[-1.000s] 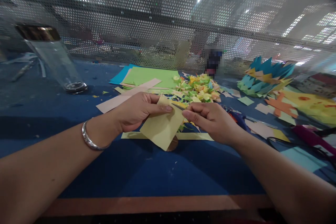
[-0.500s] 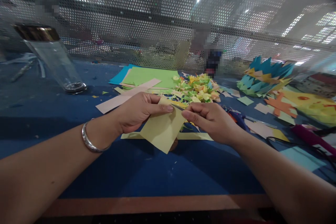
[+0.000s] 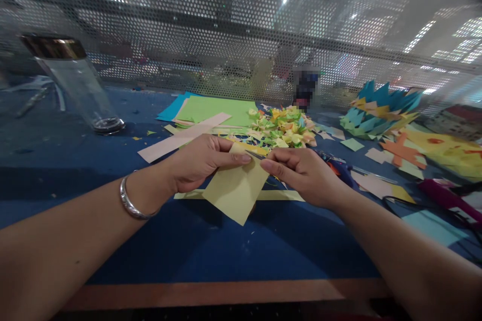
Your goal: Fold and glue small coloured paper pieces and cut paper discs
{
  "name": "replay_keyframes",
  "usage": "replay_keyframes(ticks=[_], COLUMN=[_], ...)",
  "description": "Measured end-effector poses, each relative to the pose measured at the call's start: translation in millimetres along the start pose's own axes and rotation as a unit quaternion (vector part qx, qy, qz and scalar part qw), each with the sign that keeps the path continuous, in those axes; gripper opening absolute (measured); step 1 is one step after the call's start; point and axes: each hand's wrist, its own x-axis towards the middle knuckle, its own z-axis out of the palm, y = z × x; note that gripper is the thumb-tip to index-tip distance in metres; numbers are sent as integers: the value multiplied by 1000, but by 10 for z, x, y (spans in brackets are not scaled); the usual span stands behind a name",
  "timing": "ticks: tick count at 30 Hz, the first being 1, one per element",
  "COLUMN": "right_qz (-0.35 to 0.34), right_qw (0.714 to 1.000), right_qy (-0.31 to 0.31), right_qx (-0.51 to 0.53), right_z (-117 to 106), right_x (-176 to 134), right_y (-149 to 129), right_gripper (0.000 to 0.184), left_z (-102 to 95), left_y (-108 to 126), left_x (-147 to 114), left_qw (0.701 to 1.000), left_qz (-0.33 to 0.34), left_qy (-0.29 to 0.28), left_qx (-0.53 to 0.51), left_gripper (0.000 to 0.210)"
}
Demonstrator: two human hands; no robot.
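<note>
A pale yellow sheet of paper (image 3: 237,185) hangs tilted above the table, one corner pointing down toward me. My left hand (image 3: 203,160), with a silver bangle on its wrist, pinches the sheet's upper left edge between thumb and fingers. At the upper right edge, my right hand (image 3: 297,173) is closed on a thin pointed metal blade (image 3: 256,155), like that of scissors, lying against the paper. The blade's handle is hidden in the hand. Underneath, a long pale yellow strip (image 3: 282,195) lies across the blue table (image 3: 241,256).
Behind my hands lie a pile of folded paper pieces (image 3: 288,128), green sheets (image 3: 222,110) and a pink strip (image 3: 181,138). A glass bottle (image 3: 81,90) stands left. To the right are a paper crown (image 3: 380,110), an orange paper cross (image 3: 404,150) and a magenta tool (image 3: 450,203).
The sheet and my left hand have shifted slightly right and toward me. More of the blade shows at the paper's edge. My right hand has hardly moved.
</note>
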Motion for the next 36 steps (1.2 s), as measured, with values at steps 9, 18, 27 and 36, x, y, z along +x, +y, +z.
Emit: replay_keyframes(ticks=[9, 18, 27, 36], right_qz=[-11, -4, -5, 3], right_qw=[1000, 1000, 1000, 1000], right_qy=[15, 5, -5, -12], right_qx=[-7, -6, -9, -9], right_z=[-13, -9, -3, -14], right_x=[7, 7, 17, -4], right_y=[-12, -12, -10, -20], right_gripper=[50, 49, 48, 45], left_z=[-33, -38, -60, -47], left_y=[58, 22, -8, 0], left_x=[-36, -9, 21, 12], left_qw=[1000, 1000, 999, 998], left_qz=[4, -5, -16, -20], left_qy=[-3, -15, -22, -45], left_qx=[7, 19, 35, 31], left_gripper=[10, 16, 22, 14])
